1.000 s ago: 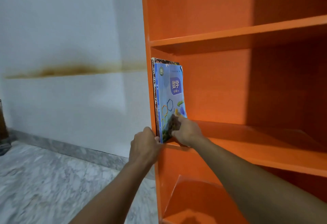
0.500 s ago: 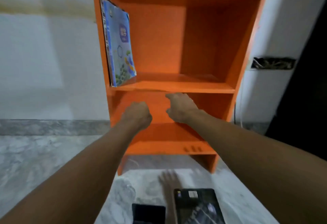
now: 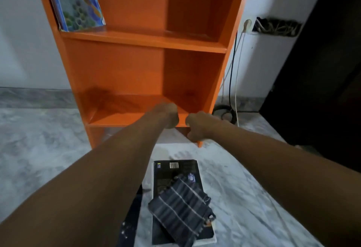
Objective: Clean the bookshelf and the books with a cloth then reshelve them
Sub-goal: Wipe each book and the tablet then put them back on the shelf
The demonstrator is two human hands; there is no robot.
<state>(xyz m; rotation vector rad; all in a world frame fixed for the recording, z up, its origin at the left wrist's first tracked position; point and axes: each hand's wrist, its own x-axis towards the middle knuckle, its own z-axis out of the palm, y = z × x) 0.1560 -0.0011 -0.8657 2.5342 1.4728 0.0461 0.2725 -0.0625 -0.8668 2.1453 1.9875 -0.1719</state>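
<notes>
Left hand and right hand, curled and empty, are now lower, at the bookshelf's bottom shelf. Blue books lean above; the striped cloth lies on a black book.

wall white | floor grey marble | doorway dark, right | cables below socket

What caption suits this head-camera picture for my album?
Curled, empty left hand and right hand before an orange-painted bookshelf; a dark striped cloth lies on a black book below.
</notes>
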